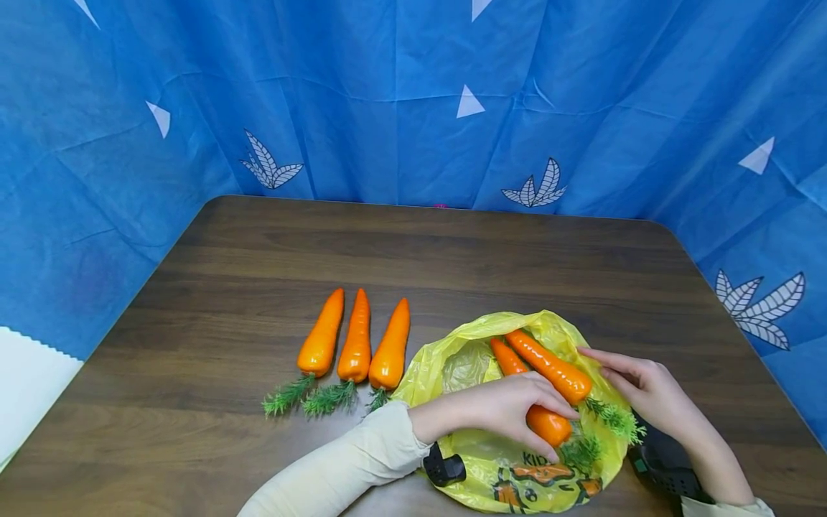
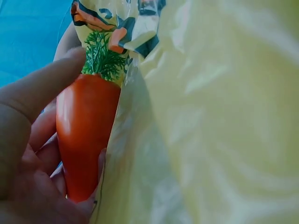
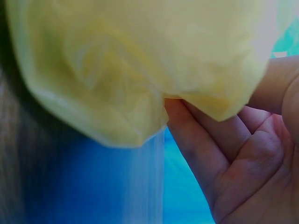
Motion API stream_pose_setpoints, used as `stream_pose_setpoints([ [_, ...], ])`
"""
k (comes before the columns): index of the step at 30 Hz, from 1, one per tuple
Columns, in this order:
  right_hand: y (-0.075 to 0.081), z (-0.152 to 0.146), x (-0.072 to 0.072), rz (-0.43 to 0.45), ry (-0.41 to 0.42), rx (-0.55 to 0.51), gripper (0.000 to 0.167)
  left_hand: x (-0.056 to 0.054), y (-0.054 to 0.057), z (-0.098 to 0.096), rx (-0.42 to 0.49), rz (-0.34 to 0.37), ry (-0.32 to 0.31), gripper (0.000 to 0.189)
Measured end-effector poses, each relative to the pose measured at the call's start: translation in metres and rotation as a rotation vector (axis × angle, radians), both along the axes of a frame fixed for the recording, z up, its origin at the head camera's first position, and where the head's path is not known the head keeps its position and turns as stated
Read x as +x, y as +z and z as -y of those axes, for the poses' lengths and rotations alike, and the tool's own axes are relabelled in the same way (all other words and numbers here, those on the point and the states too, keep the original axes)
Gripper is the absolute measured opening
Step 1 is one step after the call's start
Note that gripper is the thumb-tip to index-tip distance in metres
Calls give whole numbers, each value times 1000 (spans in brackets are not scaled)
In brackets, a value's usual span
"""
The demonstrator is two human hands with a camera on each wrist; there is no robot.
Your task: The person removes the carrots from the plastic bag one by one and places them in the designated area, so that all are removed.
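A yellow plastic bag [image 1: 420,375] with a printed cartoon lies on the table, its mouth spread wide. Within it my left hand [image 1: 500,408] holds a carrot [image 1: 549,427], its fingers curled round the body. In the left wrist view that carrot [image 2: 86,133] has its green top upward, beside the bag's yellow film [image 2: 201,112]. Another carrot [image 1: 549,365] lies alongside in the bag, tip toward the back. At the bag's right edge my right hand [image 1: 655,395] grips the rim; in the right wrist view the film [image 3: 117,84] partly hides its fingers [image 3: 194,140].
Left of the bag, three carrots lie side by side on the brown table [image 1: 194,301]: a left one [image 1: 321,337], a middle one [image 1: 355,341] and a right one [image 1: 390,348], green tops toward me. A blue curtain [image 1: 362,108] hangs behind the table.
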State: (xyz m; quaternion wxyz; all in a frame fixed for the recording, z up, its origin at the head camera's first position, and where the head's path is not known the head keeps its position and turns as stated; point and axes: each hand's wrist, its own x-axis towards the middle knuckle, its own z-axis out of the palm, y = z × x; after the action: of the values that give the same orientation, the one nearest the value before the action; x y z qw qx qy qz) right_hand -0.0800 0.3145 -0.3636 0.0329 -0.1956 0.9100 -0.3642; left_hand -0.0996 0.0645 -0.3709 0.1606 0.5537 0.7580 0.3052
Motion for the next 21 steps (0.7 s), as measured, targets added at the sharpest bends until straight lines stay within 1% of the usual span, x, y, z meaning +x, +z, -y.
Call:
stream_pose_setpoints([
  [5,0,-1,0,-5,-7,5,35,3,0,-2,4,15,34,51],
  [12,0,-1,0,-7,-6,8,35,6,0,-5,4,-12,62,42],
  [16,0,-1,1,-6,-2,11,35,6,-2,-5,18,-20,50,41],
  [19,0,-1,1,-1,1,10,35,5,-2,-3,40,2,30,40],
  [21,1,-1,1,0,-1,13,34,4,-1,0,56,0,20,40],
])
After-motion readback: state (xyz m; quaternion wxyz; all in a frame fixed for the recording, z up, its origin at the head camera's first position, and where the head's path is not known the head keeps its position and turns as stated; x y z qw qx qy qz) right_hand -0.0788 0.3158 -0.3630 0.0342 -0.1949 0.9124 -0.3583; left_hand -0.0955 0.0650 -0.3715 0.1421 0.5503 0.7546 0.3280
